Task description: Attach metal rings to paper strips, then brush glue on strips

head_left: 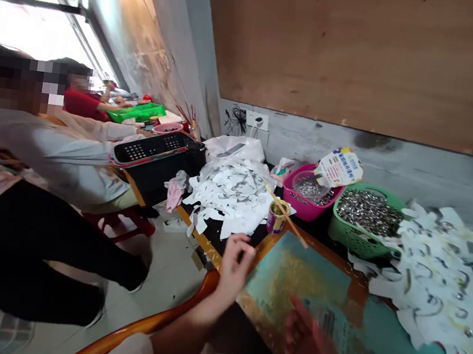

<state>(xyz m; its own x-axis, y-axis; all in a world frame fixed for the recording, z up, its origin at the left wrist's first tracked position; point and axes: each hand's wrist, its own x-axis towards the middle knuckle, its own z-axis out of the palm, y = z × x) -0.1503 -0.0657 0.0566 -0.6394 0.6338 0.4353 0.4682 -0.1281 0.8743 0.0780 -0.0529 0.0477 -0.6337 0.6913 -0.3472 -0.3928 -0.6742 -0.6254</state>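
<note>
Metal eyelets [369,211] in basket [352,240] (scraps [444,277] beside).

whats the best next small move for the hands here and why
Probably move the left hand to the green plastic basket of small metal pieces: the hand looks empty above the worn teal board, and the basket sits just beyond it.

Workshop with green basket [352,237] of metal parts [369,212]

Blurred right hand [310,352], cut off by the near edge, over a teal printed board [305,283], partly hidden beneath it. Left hand [234,268] slightly soft. Punched white paper scrap pile [434,287] cut off at right. Contents of the far tin can [277,217] too small to tell.
</note>
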